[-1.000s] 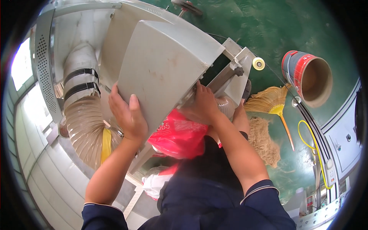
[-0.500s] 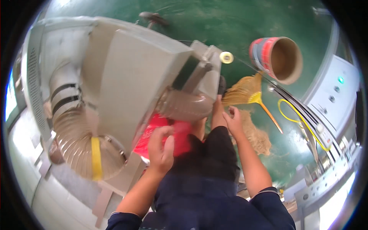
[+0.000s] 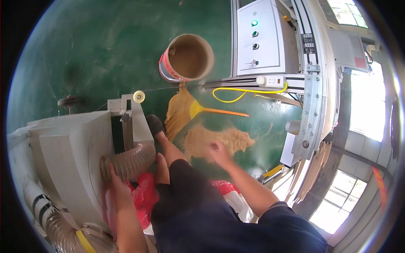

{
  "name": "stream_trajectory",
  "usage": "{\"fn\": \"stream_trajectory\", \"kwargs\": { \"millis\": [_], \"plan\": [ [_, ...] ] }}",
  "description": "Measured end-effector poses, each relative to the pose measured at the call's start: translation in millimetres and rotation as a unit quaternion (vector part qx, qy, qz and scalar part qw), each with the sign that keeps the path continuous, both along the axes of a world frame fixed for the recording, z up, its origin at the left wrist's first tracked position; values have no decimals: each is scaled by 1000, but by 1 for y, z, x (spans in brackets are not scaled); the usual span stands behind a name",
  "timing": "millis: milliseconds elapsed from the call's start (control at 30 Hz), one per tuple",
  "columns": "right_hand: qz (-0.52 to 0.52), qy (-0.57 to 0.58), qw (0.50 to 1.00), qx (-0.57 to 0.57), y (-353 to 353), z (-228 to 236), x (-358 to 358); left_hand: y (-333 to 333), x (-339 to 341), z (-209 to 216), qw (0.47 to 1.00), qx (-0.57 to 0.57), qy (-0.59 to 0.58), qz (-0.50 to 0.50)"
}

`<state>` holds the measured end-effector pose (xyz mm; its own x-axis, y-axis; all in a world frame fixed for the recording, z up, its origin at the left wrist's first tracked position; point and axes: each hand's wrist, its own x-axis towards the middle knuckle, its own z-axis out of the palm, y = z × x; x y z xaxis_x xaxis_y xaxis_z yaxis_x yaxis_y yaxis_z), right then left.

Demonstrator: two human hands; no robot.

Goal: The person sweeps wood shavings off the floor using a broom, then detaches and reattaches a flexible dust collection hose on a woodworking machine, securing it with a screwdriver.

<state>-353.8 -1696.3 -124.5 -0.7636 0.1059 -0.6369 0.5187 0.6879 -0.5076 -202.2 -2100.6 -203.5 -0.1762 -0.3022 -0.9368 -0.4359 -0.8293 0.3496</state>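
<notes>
My left hand (image 3: pixel 120 187) is beside the clear ribbed hose (image 3: pixel 133 162) on the grey machine (image 3: pixel 71 160), one finger stretched up along the hose's lower end. It looks open, though whether it touches the hose I cannot tell. Right next to it hangs a red plastic bag (image 3: pixel 145 196). My right hand (image 3: pixel 219 152) hovers above a heap of sawdust (image 3: pixel 198 141) on the floor, its fingers loosely bent and a little blurred, with nothing visible in them. Beyond the heap lies a broom (image 3: pixel 181 110) with straw-coloured bristles and an orange handle.
A red and grey bucket (image 3: pixel 166 69) with brown contents stands on the green floor (image 3: pixel 114 46). To the right are a white control box (image 3: pixel 259 55), a metal frame (image 3: pixel 312 109) and a yellow cable (image 3: pixel 236 99). A red and white bag (image 3: pixel 236 198) lies by my right side.
My view has swung to the right, bringing the control box and windows further in. My left hand has come up to the hose; my right hand now appears over the sawdust.
</notes>
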Motion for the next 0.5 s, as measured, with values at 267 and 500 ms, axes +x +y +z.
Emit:
{"fn": "stream_trajectory", "kwargs": {
  "millis": [267, 500],
  "plan": [
    [-14, 110, 994, -6, 20, 15, -65, 6, -31, 54, 999, -52, 5, 7],
    [12, 146, 988, 44, 12, 22, -96, 7, -40, 51, 996, -55, 37, 55]
  ]
}}
